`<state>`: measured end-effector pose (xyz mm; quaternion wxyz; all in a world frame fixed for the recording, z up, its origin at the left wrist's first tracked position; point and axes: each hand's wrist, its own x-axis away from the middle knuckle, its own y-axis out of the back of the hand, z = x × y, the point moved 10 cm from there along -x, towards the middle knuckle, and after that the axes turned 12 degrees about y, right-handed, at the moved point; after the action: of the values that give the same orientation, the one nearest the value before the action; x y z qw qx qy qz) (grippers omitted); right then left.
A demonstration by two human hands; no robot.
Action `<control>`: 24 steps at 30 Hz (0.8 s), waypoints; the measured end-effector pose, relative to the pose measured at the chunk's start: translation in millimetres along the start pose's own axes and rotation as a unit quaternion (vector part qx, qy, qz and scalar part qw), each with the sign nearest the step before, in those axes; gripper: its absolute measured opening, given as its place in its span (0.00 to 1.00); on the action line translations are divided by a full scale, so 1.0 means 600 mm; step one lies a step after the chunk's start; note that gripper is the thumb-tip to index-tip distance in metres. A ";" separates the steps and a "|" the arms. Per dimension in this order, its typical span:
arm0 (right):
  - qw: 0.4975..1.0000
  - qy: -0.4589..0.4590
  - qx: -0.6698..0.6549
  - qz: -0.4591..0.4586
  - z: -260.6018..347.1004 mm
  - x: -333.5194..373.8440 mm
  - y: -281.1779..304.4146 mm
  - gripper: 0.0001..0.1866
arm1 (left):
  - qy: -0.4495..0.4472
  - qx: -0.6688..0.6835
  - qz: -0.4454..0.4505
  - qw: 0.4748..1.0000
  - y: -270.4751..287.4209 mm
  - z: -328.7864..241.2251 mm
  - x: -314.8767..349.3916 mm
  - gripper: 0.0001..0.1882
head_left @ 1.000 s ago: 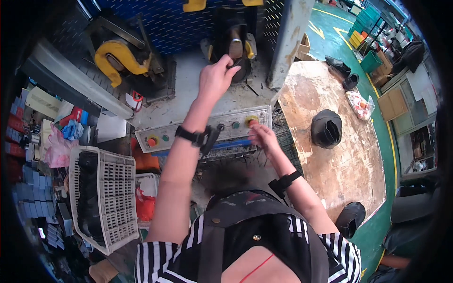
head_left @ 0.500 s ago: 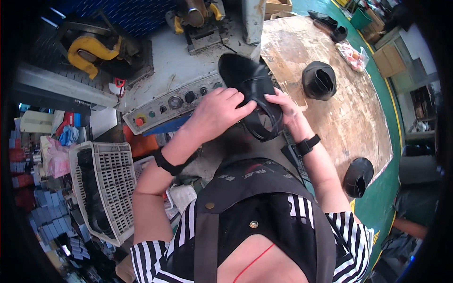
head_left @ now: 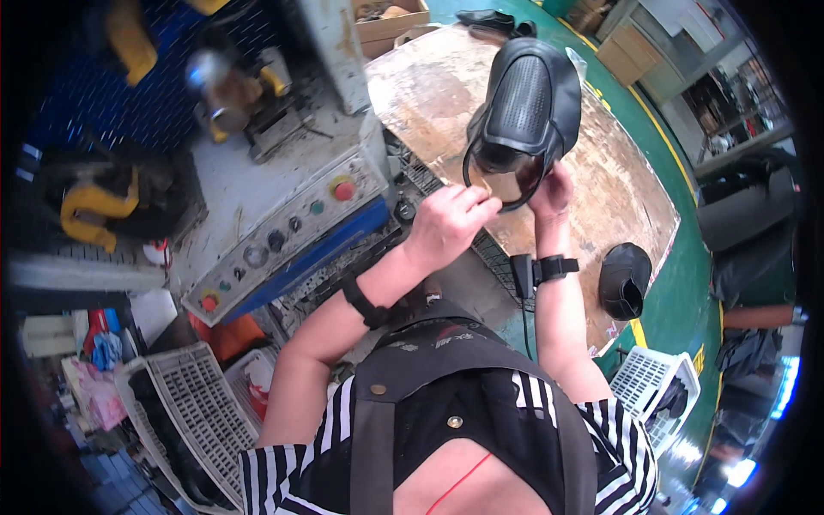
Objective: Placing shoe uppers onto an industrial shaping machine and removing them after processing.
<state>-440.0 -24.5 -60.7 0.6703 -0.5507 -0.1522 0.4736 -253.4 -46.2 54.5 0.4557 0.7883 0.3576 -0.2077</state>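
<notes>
A black leather shoe upper with a perforated panel is held up over the right-hand table, its rounded end away from me. My left hand is closed at the near edge of its opening, pinching the thin black rim. Around the right side of the same upper my right hand is closed, its fingers partly hidden behind the leather. Another dark shoe upper stands at the table's near right corner.
The worn wooden table lies to the right. At left stands a machine with a control panel and yellow clamps. White plastic crates sit low at left and right. Dark shoes lie at the table's far end.
My view has swung right. Both hands have carried the shoe upper from beside the machine to above the table, turning its perforated panel into sight. The upper standing mid-table is now hidden.
</notes>
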 end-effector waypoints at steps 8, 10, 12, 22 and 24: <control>0.913 0.083 0.329 -0.228 0.155 0.027 0.205 0.33 | 0.088 -0.101 0.115 0.984 -0.294 0.198 -0.104 0.06; 0.891 0.076 0.382 -0.234 0.164 0.041 0.268 0.31 | 0.082 -0.106 0.163 0.977 -0.355 0.199 -0.110 0.06; 0.800 0.045 0.514 -0.306 0.190 0.066 0.336 0.27 | 0.091 -0.074 0.169 0.978 -0.368 0.166 -0.122 0.06; 0.658 -0.019 0.740 -0.141 0.107 -0.102 0.391 0.27 | 0.189 -0.156 0.328 0.912 -0.358 0.202 -0.102 0.13; 0.663 -0.040 0.736 -0.130 0.093 -0.116 0.390 0.28 | 0.184 -0.181 0.276 0.926 -0.344 0.216 -0.107 0.19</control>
<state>-625.0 -60.3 -226.0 0.9052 0.1665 0.1493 0.3615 -451.0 -114.5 -85.6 0.5561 0.7844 0.2351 0.1425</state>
